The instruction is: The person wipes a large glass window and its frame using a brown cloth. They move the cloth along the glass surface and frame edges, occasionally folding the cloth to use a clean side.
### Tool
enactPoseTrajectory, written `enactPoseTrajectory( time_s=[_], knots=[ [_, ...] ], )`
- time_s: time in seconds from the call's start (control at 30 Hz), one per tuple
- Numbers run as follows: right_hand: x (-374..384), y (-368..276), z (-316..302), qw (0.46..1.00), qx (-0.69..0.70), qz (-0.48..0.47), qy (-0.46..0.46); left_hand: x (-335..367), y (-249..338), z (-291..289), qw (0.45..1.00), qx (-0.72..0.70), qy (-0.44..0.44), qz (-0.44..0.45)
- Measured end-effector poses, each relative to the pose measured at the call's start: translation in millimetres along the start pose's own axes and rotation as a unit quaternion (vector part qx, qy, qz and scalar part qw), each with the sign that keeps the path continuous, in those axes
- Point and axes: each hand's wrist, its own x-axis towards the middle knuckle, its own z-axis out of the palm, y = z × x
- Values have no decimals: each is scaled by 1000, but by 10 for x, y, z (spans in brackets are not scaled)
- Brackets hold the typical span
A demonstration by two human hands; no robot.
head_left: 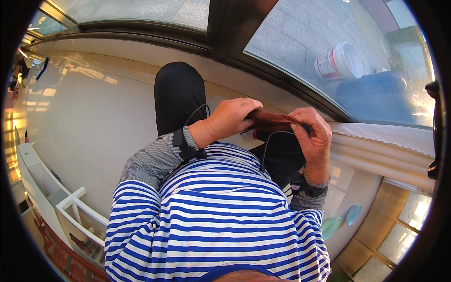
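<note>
A dark brown piece of fabric (273,120) stretches between my two hands, above my lap. Its exact kind is hard to make out; the edge near the right hand looks ribbed or stitched. On one end closes my left hand (228,118), with its fingers curled and partly hidden behind the cloth. My right hand (314,134) pinches the other end between thumb and fingers. Both forearms wear grey striped sleeves and black wrist straps, and thin black cables run from them.
Ahead stands a dark-framed window (225,33), with a white bucket (336,61) beyond the glass. White scalloped cloth (385,137) lies at the right, near pale green and blue oval items (353,214). White furniture (61,202) stands at the lower left on a pale tiled floor (94,122).
</note>
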Motion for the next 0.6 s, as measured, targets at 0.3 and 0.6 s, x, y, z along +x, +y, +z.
enactPoseTrajectory(
  time_s=[0.3,0.6],
  knots=[
    [-39,13,142,997,38,68,13,170,177,104,980,43,168,98],
    [-139,147,-46,998,-14,31,52,10,-14,17,994,49,18,94]
  ],
)
